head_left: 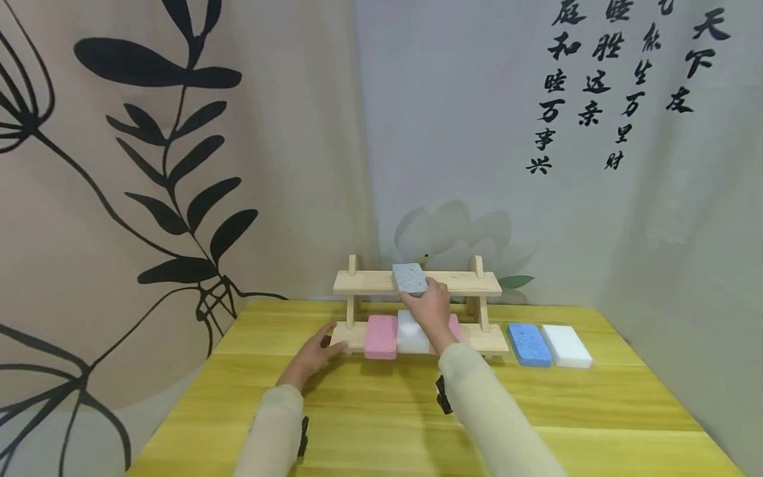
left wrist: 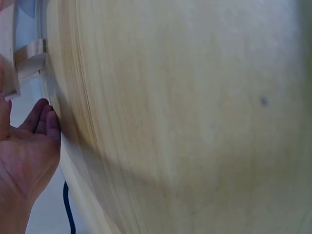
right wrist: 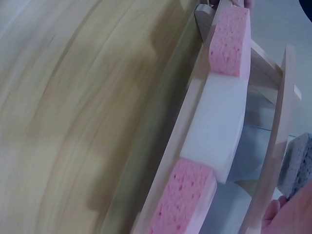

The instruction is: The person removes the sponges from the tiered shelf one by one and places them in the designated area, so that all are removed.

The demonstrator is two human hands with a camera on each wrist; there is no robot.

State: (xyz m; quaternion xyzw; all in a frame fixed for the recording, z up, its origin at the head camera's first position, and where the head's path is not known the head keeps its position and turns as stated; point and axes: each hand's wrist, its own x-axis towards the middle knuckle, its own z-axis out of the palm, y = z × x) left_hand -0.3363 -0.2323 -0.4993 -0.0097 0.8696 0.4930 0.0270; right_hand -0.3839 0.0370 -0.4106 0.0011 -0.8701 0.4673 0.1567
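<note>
My right hand (head_left: 430, 308) pinches a speckled grey-blue sponge (head_left: 408, 278) at the upper board of a two-tier wooden rack (head_left: 465, 283). The sponge leans back there, left of the board's middle. At the left end of the lower board, my left hand (head_left: 316, 354) holds the rack, thumb in front and fingers behind. On that lower board a pink sponge (right wrist: 230, 41), a white sponge (right wrist: 214, 122) and a second pink sponge (right wrist: 183, 197) stand side by side. In the head view my right hand and wrist partly cover the white one and the right pink one.
Right of the rack, a blue sponge (head_left: 529, 344) and another white sponge (head_left: 567, 346) lie side by side on the wood-grain table (head_left: 369, 404). Behind the rack hangs a pale curtain (head_left: 453, 132) with dark plant prints and writing.
</note>
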